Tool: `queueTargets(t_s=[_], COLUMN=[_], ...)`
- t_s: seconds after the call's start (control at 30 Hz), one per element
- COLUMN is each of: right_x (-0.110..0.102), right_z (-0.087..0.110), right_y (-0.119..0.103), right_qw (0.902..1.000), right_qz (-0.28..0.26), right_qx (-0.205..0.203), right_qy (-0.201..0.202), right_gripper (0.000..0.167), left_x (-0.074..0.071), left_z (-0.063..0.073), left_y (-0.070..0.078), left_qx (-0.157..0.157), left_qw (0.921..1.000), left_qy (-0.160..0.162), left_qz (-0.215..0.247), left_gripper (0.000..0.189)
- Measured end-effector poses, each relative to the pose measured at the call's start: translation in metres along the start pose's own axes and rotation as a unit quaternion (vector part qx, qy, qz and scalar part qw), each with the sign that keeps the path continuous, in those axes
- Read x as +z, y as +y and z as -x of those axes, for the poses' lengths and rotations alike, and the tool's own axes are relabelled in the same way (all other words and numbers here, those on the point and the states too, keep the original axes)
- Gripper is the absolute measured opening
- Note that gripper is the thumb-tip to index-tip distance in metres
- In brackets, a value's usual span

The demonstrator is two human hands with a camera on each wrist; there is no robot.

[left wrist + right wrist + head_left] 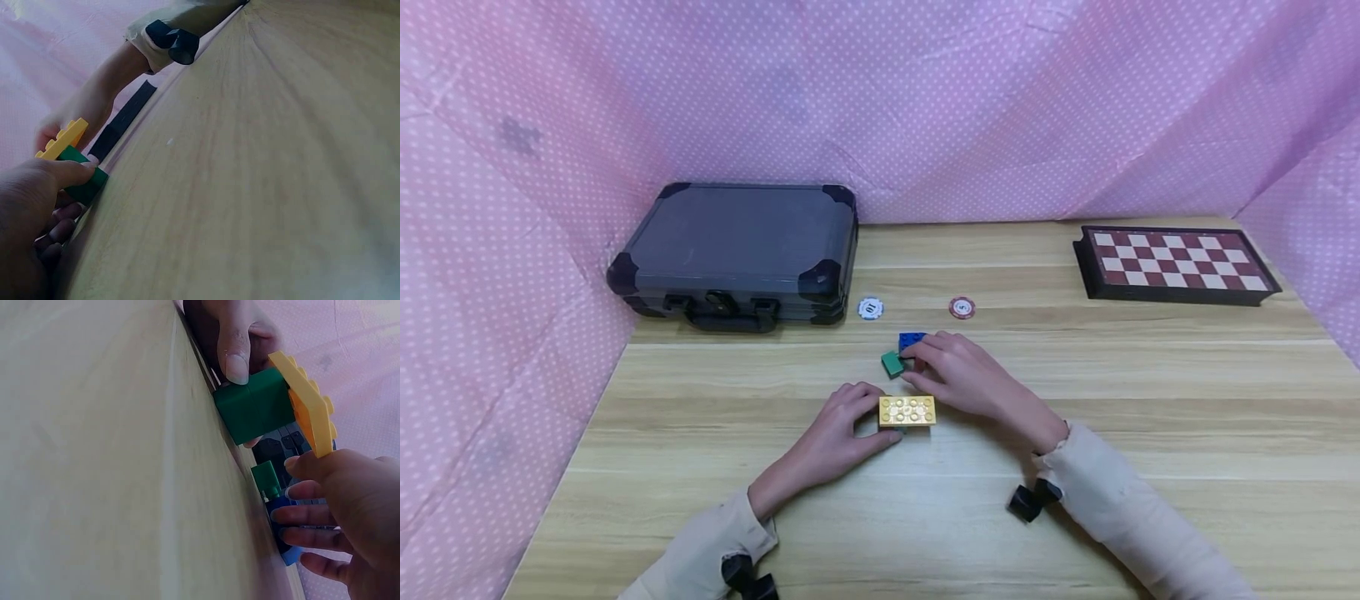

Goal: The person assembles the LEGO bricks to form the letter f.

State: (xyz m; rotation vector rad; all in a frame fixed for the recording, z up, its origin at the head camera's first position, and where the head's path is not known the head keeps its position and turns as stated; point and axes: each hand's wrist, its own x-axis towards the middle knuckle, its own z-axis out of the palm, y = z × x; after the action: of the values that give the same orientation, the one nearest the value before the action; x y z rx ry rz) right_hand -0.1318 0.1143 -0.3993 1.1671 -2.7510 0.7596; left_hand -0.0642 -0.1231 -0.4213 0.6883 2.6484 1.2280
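Observation:
Near the middle of the table, my left hand point(842, 429) pinches a green building block point(256, 409) between thumb and fingers. On top of it sits a yellow studded block point(907, 411), tilted in the right wrist view. Beyond them lie a small green block point(892, 364) and a blue studded block point(912, 339), close together. My right hand point(958, 371) reaches over beside these two and partly covers the blue one. Its fingers look extended and spread in the right wrist view, with nothing seen held; whether a fingertip touches the blue block is unclear.
A grey case point(737, 237) with black corners lies at the back left. To its right are a white chip point(871, 308) and a red chip point(962, 307). A checkered board point(1176, 262) lies at the back right. Pink dotted cloth point(955, 108) hangs around the table.

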Motion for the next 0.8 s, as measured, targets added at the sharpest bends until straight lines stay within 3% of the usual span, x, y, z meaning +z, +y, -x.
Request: queueTargets(t_s=[0.8], right_x=[0.0015], right_z=[-0.005], right_y=[-0.0026], right_qw=[0.9999], right_qz=[0.009], right_qx=[0.002], right_qy=[-0.012], right_gripper=[0.034], left_x=[-0.001], left_z=[0.0], left_y=[-0.001], left_qx=[-0.006], left_qw=[1.0], left_qy=[-0.007], left_qz=[0.004], left_gripper=[0.033])
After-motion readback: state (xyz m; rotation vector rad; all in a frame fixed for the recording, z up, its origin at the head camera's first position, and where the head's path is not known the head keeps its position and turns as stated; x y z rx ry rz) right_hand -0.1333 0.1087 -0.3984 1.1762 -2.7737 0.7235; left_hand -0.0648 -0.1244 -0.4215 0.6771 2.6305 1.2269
